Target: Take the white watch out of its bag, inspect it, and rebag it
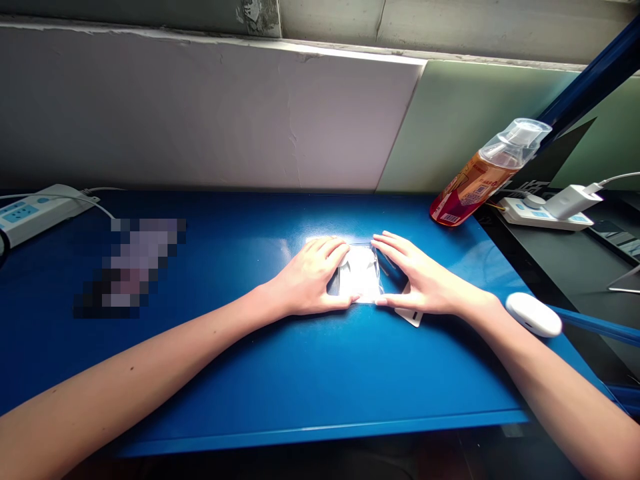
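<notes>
A small clear plastic packet (pixel 361 273) with something white inside lies flat on the blue table (pixel 320 373). Glare washes out its details. On its left side rests my left hand (pixel 315 277), thumb and fingers apart, their tips at the packet's edge. Opposite it, my right hand (pixel 417 273) is likewise open in a C shape, with its thumb tip by the packet's lower right corner. Partly covered by that hand is a white card-like piece (pixel 411 315) with a dark slot.
A white rounded case (pixel 533 315) lies beside my right forearm. At the back right stands a red-orange bottle (pixel 475 177) with a clear cap, near a power strip (pixel 545 212). Another power strip (pixel 45 208) and a blurred-out object (pixel 137 263) are on the left.
</notes>
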A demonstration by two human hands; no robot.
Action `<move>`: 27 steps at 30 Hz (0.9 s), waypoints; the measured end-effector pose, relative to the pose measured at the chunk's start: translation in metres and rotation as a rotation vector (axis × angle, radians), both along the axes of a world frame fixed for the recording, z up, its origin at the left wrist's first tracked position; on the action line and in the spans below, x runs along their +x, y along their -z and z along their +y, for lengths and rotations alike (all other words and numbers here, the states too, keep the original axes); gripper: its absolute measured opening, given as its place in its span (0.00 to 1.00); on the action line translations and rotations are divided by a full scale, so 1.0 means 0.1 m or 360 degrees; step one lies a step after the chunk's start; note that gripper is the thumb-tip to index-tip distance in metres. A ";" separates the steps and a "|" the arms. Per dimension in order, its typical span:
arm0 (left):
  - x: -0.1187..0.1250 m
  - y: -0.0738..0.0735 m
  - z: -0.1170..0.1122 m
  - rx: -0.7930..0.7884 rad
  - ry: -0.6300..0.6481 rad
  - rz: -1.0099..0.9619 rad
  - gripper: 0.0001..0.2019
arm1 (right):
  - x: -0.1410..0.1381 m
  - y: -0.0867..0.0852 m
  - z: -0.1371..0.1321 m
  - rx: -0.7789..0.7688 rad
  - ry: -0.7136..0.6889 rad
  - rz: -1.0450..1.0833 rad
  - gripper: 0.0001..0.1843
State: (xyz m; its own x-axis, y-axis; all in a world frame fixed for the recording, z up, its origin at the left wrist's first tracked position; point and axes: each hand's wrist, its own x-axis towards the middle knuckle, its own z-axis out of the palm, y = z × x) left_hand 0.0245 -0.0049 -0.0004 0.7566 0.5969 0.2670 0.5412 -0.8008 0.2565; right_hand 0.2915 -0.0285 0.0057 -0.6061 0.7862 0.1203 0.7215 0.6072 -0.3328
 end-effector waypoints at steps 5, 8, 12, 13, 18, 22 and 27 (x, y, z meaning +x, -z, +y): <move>0.00 0.00 0.00 -0.0001 -0.0002 -0.0007 0.39 | 0.00 0.00 0.00 0.0009 0.0011 -0.0010 0.57; 0.00 0.00 -0.01 -0.0015 -0.0018 -0.0011 0.40 | 0.01 0.01 0.02 0.0025 -0.0038 0.0007 0.55; 0.00 -0.01 -0.01 -0.0035 -0.0037 -0.0030 0.41 | 0.02 0.02 0.02 0.0010 -0.0057 -0.0002 0.54; 0.00 0.00 -0.01 -0.0039 -0.0036 -0.0033 0.41 | 0.02 0.02 0.02 0.0007 -0.0057 0.0005 0.54; 0.00 0.01 -0.01 -0.0045 -0.0003 -0.0038 0.40 | 0.02 0.02 0.02 0.0003 -0.0065 0.0022 0.55; -0.01 0.02 -0.01 -0.0035 -0.0011 -0.0010 0.41 | 0.01 0.01 0.02 0.0032 -0.0060 0.0013 0.54; -0.02 0.03 -0.02 -0.0045 -0.0048 -0.0027 0.42 | 0.02 0.02 0.03 0.0108 0.0057 0.0076 0.42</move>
